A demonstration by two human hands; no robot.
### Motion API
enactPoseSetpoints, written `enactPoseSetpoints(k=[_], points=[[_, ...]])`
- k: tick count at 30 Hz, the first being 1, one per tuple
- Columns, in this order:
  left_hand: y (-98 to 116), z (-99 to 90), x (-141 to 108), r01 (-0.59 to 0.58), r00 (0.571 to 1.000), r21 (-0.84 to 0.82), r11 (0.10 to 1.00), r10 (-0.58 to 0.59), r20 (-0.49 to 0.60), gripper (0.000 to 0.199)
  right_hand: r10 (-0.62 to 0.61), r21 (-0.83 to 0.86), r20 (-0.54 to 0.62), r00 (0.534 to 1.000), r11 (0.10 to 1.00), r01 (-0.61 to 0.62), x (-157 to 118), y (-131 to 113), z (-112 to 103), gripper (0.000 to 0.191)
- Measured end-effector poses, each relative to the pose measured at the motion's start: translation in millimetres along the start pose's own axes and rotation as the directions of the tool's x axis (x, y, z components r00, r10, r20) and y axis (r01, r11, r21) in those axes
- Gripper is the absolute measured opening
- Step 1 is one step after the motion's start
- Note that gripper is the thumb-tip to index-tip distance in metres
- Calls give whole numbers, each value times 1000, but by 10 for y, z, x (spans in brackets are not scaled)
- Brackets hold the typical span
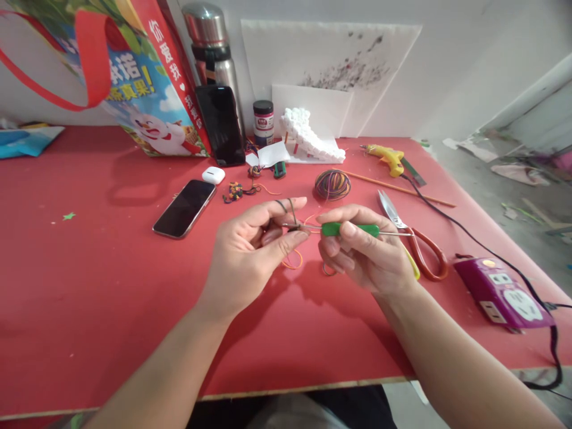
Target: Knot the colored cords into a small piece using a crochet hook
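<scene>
My right hand (364, 244) is closed around the green handle of a crochet hook (351, 229), whose thin metal shaft points left toward my other hand. Pinched between the thumb and fingers of my left hand (250, 250) is a small dark piece of yarn work (294, 227), mostly hidden by the fingers. Dark yarn (291, 205) loops over the raised left index finger. The hook's tip meets the work at the left fingertips. An orange loop of yarn (292, 260) hangs below. Beyond the hands sits a multicoloured yarn ball (333, 185).
Red-handled scissors (426, 253), a purple power socket (503, 292) and a yellow glue gun (386, 158) with its cable lie right. A phone (185, 208) and white earphone case (213, 175) lie left. Behind stand another phone (221, 125), a steel flask (208, 30) and a bag (147, 83).
</scene>
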State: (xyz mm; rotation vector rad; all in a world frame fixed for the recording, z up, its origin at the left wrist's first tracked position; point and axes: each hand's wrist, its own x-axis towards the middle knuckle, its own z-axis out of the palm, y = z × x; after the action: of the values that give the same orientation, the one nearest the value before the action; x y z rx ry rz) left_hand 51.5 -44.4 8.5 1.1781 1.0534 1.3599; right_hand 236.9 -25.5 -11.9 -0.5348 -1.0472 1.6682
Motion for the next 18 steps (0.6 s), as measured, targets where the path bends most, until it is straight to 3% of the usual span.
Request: enactPoseSetpoints(k=[8,18], points=[[-28,-8,23,2,998,32,999,0,-56,31,-20,-44,-63,998,999,17,9,-19,27,17],[-74,-87,30,-4,998,-68,998,9,67,36,-2,14,-68,998,1000,3,52,58,14,13]])
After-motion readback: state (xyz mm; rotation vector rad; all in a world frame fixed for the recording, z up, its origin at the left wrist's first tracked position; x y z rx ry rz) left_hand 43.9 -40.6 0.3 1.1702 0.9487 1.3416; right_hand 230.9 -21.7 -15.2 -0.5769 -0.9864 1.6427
